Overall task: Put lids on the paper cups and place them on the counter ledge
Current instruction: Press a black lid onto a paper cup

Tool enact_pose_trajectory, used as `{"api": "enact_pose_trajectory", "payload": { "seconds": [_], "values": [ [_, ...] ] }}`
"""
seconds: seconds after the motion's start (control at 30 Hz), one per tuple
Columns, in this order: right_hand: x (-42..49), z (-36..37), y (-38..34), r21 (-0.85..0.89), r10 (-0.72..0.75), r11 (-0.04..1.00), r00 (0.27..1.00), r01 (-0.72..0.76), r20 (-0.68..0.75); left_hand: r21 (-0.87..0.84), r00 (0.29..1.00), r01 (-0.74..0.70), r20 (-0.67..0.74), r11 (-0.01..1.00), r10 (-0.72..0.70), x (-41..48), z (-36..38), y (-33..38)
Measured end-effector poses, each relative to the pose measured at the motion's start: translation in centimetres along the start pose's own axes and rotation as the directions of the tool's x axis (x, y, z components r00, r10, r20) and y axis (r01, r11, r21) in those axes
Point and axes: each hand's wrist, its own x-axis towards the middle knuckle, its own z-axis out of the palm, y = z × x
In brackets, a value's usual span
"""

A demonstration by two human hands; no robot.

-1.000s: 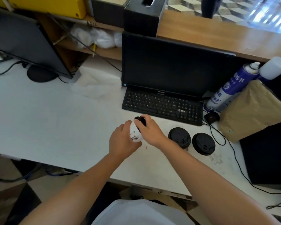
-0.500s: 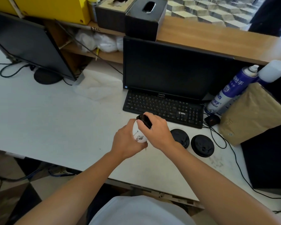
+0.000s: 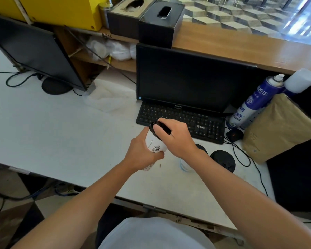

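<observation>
A white paper cup (image 3: 154, 142) with a black print is tilted above the white desk, in front of the keyboard. My left hand (image 3: 141, 155) grips its lower part from the left. My right hand (image 3: 176, 136) lies over its top and presses a black lid (image 3: 158, 127) onto the rim. Two more black lids lie on the desk to the right: one (image 3: 223, 159) in full view, the other (image 3: 202, 147) partly hidden behind my right wrist. The wooden counter ledge (image 3: 241, 45) runs along the back, above the monitor.
A black monitor (image 3: 187, 79) and keyboard (image 3: 183, 119) stand just behind my hands. A blue spray can (image 3: 253, 101), a brown paper parcel (image 3: 280, 130) and cables sit at the right. Black boxes (image 3: 160, 24) stand on the ledge's left part. A second monitor (image 3: 34, 53) stands at the far left.
Both hands have lifted the cup slightly and tilted it more. My right hand has kept pressing the lid on the rim. The camera has tipped up a little.
</observation>
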Motion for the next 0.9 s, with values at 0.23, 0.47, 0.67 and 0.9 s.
{"api": "enact_pose_trajectory", "payload": {
  "seconds": [0.23,0.47,0.67,0.9],
  "values": [
    [0.6,-1.1,-0.5,0.026,-0.048,0.999,0.997,0.046,0.058,-0.080,0.999,0.016,0.040,0.997,-0.013,0.1,-0.4,0.8],
    [1.4,-2.8,-1.1,-0.016,-0.118,0.993,0.985,0.121,0.124,-0.142,0.996,0.015,0.087,0.990,-0.003,0.1,-0.7,2.0],
    [1.7,-3.7,-1.5,-0.059,-0.169,0.982,0.972,0.181,0.164,-0.212,0.990,0.045,0.144,0.976,-0.014,-0.2,-1.2,2.9],
    [1.8,-4.0,-1.9,-0.049,-0.200,0.976,0.966,0.210,0.161,-0.255,0.982,0.064,0.188,0.965,-0.016,-0.2,-1.6,3.4]
  ]
}}
